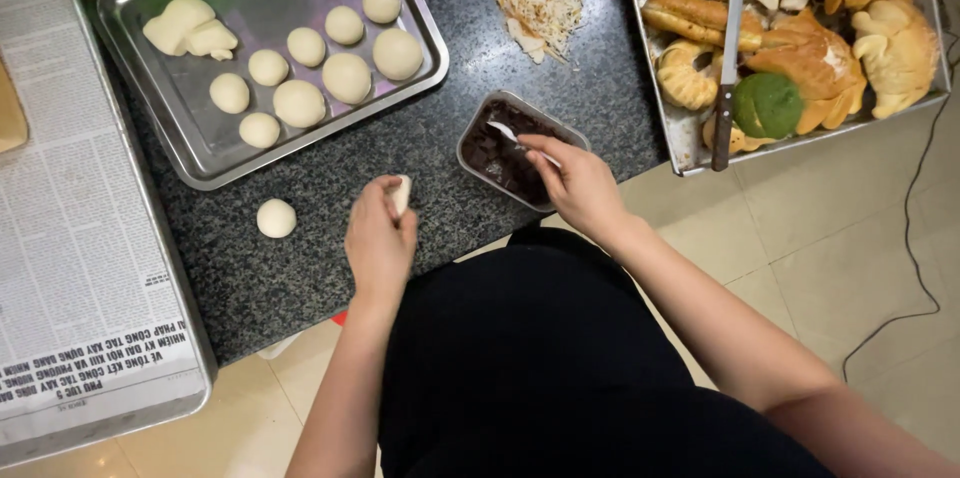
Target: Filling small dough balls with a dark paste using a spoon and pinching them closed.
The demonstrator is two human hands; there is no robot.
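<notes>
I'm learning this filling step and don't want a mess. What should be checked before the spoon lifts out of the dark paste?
1. Left hand holds the dough piece: ok, pinched in the fingers.
2. Dough flattened enough to take filling: cannot tell, seen edge-on.
3. Right hand grips the spoon: ok, its tip is in the paste.
4. Tub of dark paste fully on the counter: ok, though near the edge.
5. Loose dough ball out of the way: ok, apart to the left.
6. Room on the steel tray: ok, bare patches show.
</notes>
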